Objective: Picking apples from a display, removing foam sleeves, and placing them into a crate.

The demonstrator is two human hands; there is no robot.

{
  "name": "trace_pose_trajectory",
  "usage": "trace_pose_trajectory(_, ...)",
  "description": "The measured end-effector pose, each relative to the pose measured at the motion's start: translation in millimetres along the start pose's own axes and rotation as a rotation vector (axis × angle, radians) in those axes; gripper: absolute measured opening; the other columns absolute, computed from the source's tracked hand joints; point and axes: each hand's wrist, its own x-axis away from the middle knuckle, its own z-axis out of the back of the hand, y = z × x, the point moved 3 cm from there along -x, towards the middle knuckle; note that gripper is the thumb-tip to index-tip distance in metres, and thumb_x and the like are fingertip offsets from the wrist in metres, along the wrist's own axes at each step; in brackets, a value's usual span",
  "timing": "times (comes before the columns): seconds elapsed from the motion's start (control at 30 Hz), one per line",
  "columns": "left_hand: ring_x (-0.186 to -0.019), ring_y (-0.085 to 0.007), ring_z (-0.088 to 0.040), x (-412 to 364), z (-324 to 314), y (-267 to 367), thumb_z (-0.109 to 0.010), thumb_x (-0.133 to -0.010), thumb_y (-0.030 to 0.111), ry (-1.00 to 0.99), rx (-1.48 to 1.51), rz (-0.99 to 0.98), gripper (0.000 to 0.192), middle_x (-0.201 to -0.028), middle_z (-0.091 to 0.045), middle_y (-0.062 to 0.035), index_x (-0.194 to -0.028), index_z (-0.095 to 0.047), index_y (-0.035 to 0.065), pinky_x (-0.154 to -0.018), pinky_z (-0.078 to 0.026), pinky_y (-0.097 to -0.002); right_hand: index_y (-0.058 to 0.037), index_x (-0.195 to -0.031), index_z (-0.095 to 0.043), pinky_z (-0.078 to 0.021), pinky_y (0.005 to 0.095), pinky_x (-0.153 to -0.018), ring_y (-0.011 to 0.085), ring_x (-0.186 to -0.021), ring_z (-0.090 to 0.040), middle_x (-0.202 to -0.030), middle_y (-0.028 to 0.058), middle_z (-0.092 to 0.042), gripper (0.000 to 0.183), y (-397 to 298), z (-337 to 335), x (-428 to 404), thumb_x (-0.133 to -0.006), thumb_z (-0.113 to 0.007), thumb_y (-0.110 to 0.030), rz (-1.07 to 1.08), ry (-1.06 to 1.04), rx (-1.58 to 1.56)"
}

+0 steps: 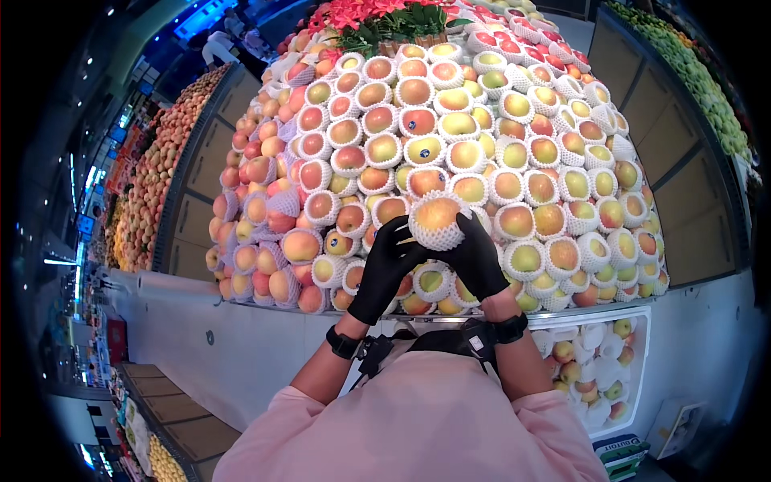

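Note:
A yellow-red apple (438,215) in a white foam net sleeve is held up in front of me, over the near part of the piled fruit. My right hand (477,256), in a black glove, grips its right side and underside. My left hand (388,265), gloved alike, has its fingers curled at the apple's lower left; fingers and thumb seem to touch the foam. Below and beyond both hands rises a sloping display of apples (516,221), most in white foam nets. Some bear small round stickers. The apples right behind my hands are hidden.
A white foam box (639,361) of apples and nets sits low at my right, near a green carton (620,456). Unsleeved and lilac-netted fruit (281,220) covers the display's left side. Red flowers (367,15) stand at its top. Other fruit stands flank the aisle; people are far left.

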Motion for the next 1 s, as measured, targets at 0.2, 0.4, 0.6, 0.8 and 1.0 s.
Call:
trace_pose_trajectory(0.2,-0.111,-0.0221,-0.052,6.1,7.8,2.6,-0.06,-0.087,0.007,0.087,0.139,0.087,0.049,-0.123,-0.048,-0.0143,-0.131,-0.037,0.006,-0.082,-0.054,-0.035,-0.0046,-0.137,-0.031,-0.0518,0.0337,-0.082,0.0192,-0.109,-0.052,-0.125,0.0095,-0.046,0.058,3.2,-5.4,4.3,-0.09,-0.057,-0.026,-0.212,0.028,-0.257)
trace_pose_trajectory(0.4,-0.112,-0.0195,-0.05,9.6,15.5,-3.8,-0.067,-0.081,0.006,0.184,-0.033,-0.03,0.052,-0.121,-0.05,-0.0101,-0.126,-0.043,0.0029,-0.088,-0.05,-0.0314,-0.0001,-0.138,-0.031,-0.0459,0.0304,-0.091,0.0185,-0.117,-0.046,-0.131,0.0111,-0.045,0.062,4.0,-12.1,6.2,-0.087,-0.061,-0.02,-0.169,0.008,-0.132)
trace_pose_trajectory(0.6,-0.116,-0.0181,-0.047,15.0,13.4,-4.2,-0.067,-0.076,0.0,0.139,-0.104,-0.061,0.055,-0.124,-0.047,-0.0067,-0.125,-0.043,0.0053,-0.096,-0.042,-0.033,0.0004,-0.134,-0.036,-0.0409,0.0325,-0.097,0.0203,-0.12,-0.045,-0.13,0.0121,-0.046,0.064,-0.6,-15.8,4.5,-0.084,-0.066,-0.023,-0.033,0.029,0.28)
trace_pose_trajectory(0.8,-0.11,-0.0176,-0.051,17.9,19.3,0.2,-0.065,-0.075,-0.002,0.175,-0.136,-0.067,0.05,-0.12,-0.048,-0.0059,-0.121,-0.045,0.0041,-0.093,-0.046,-0.0326,-0.002,-0.131,-0.038,-0.0457,0.033,-0.092,0.0211,-0.115,-0.047,-0.124,0.0104,-0.047,0.063,-14.3,-23.0,1.6,-0.081,-0.07,-0.021,-0.161,-0.086,0.104)
trace_pose_trajectory(1.0,-0.104,-0.0189,-0.056,21.2,32.3,-14.4,-0.06,-0.084,-0.001,0.034,0.212,0.197,0.045,-0.117,-0.05,-0.0083,-0.124,-0.042,0.0026,-0.085,-0.051,-0.0301,-0.0022,-0.12,-0.043,-0.041,0.0365,-0.094,0.0267,-0.109,-0.049,-0.115,0.0141,-0.049,0.067,-9.4,-47.4,-2.6,-0.065,-0.08,-0.014,0.156,0.164,0.611)
